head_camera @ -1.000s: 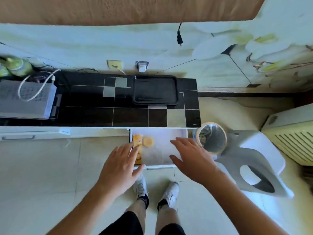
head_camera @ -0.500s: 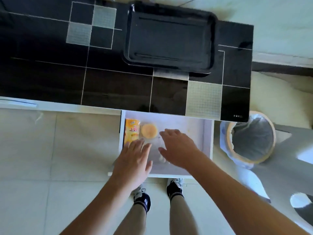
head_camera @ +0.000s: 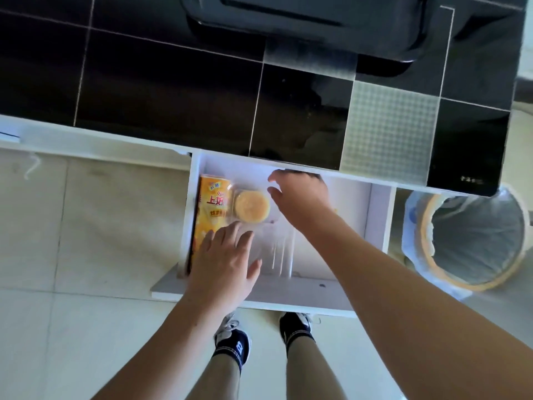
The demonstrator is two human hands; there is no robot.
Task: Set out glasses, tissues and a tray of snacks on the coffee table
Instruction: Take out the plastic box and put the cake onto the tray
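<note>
Open drawer, frame centre: snack box and round cake at its left. Left hand flat, fingers spread, over the box. Right hand open beside the cake, holding nothing. Black tray on the counter, top.

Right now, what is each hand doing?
Left hand: open, fingers over the yellow snack canister, holding nothing.
Right hand: open, reaching deep into the drawer.

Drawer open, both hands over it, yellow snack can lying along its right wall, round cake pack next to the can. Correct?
Not quite. The head view shows the yellow snack can lying along the left wall of the open drawer, not the right. The rest holds: the round cake pack sits next to it, and the left hand and right hand are over the drawer.
</note>
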